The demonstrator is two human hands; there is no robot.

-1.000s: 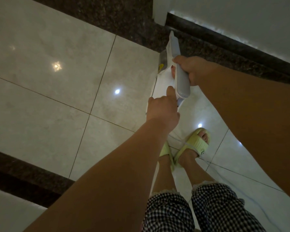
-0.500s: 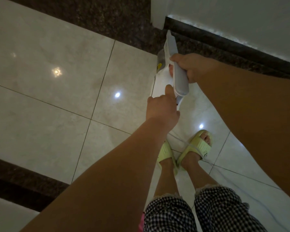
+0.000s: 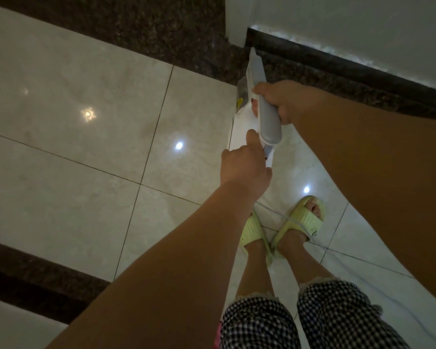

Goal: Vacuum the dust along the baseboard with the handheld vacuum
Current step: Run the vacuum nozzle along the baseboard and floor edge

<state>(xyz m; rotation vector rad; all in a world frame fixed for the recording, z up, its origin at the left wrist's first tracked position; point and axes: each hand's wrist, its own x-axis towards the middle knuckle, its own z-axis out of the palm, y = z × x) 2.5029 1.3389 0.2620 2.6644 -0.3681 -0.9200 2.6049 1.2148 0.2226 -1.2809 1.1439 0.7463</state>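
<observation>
We see a dim, grainy view: ceiling lights glare off the glossy floor tiles point(image 3: 91, 172) toward nine o'clock, and straight lines bow at the edges.

Place: a home, indoors.
Signs: glossy tiles point(image 3: 81, 152), dark baseboard point(image 3: 337, 64), slippers point(image 3: 305, 220), checked trousers point(image 3: 337, 316).

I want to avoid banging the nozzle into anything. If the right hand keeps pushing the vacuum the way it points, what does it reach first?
Probably the dark baseboard at the corner beside the white wall edge. The right hand grips the handheld vacuum, whose nozzle tip already looks close; depth is unclear.
</observation>
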